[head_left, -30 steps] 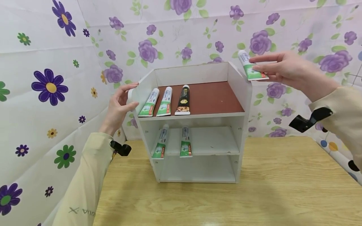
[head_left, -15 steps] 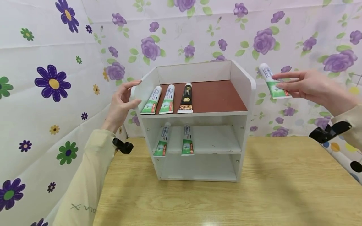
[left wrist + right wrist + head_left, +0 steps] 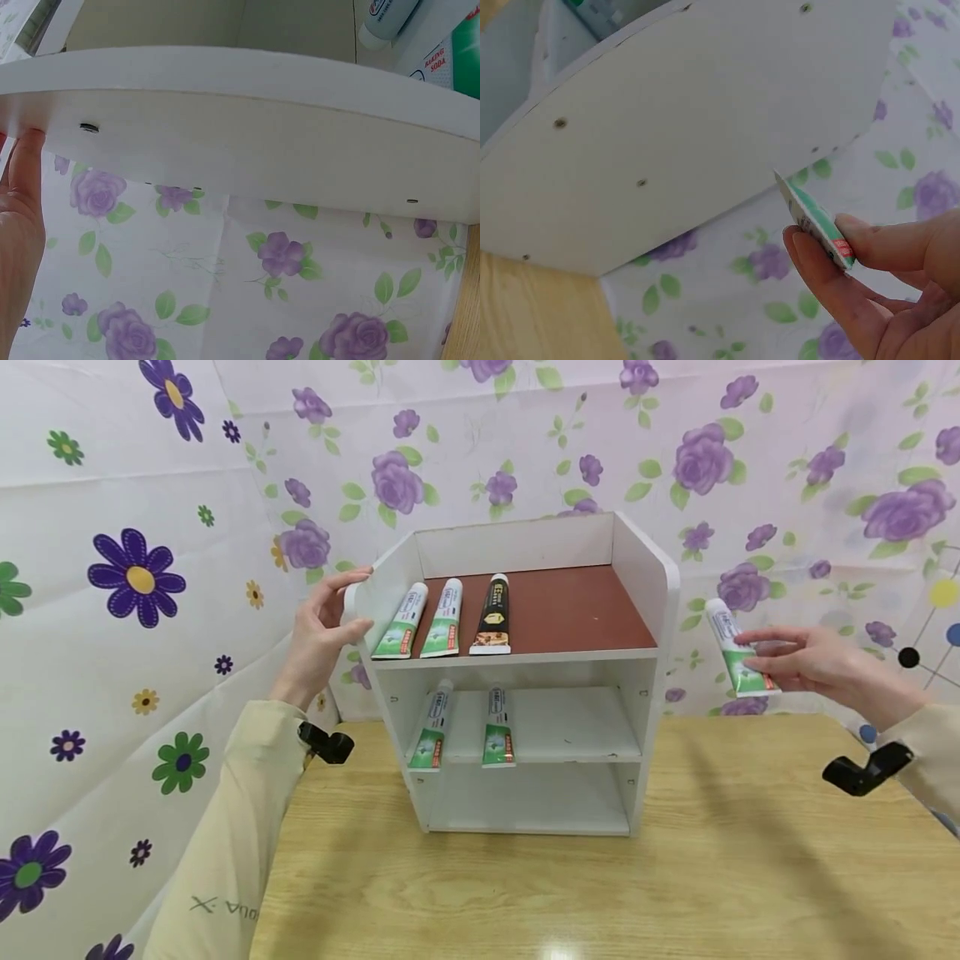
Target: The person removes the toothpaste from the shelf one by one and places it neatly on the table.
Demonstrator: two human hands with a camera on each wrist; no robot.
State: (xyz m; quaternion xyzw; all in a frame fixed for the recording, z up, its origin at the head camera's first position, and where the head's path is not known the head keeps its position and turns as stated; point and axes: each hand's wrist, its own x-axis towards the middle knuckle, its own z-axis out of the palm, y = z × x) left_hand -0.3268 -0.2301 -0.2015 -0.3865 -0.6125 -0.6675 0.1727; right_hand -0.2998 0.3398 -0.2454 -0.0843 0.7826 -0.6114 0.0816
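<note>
My right hand (image 3: 817,664) pinches a white and green toothpaste tube (image 3: 738,652) between thumb and fingers, off the right side of a white shelf unit (image 3: 577,654). The tube's cap end points up and left; in the right wrist view the tube (image 3: 816,219) shows edge-on. My left hand (image 3: 315,631) grips the upper front edge of the unit's left side panel. On the brown top lie two white and green tubes (image 3: 401,622) and a black tube (image 3: 492,614). Two more white and green tubes (image 3: 431,727) lie on the middle shelf, their flat ends at its front edge.
The unit stands on a wooden table (image 3: 480,893), its bottom shelf (image 3: 525,806) near the tabletop. Flower-printed sheets (image 3: 510,435) hang behind and on the left. Small black cameras (image 3: 326,743) sit on both wrists.
My right hand has carried its toothpaste tube from beside the unit's top right edge outward to the right, then down. The left hand has stayed on the side panel.
</note>
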